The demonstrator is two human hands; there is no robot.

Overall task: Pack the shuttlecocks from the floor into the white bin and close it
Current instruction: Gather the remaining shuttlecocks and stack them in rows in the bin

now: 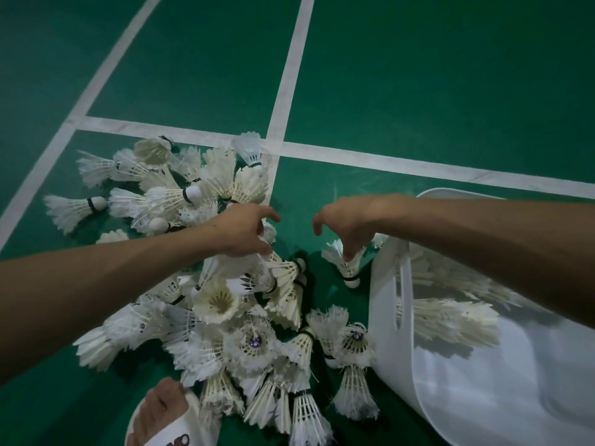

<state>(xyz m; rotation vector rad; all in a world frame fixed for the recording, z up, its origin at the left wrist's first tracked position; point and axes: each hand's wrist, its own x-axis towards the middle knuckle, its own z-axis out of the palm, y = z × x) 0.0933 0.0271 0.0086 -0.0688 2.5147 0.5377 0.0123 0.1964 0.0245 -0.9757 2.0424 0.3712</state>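
The right hand point(346, 225) pinches the feather rim of one white shuttlecock point(347, 267), which hangs cork down with a black band. It is just beside the white bin point(483, 397), which lies tipped with more feathered ones inside. The left hand point(244, 230) curls over the pile of shuttlecocks point(244, 333) on the green floor point(418, 91); I cannot tell whether it grips any. The purple labels on two corks are too small to read.

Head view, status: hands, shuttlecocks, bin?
Left hand grip in the pile; right hand pinches one shuttlecock by its feathers, beside the white bin. Bin open, some already inside. Sandalled foot touches the pile's near edge.
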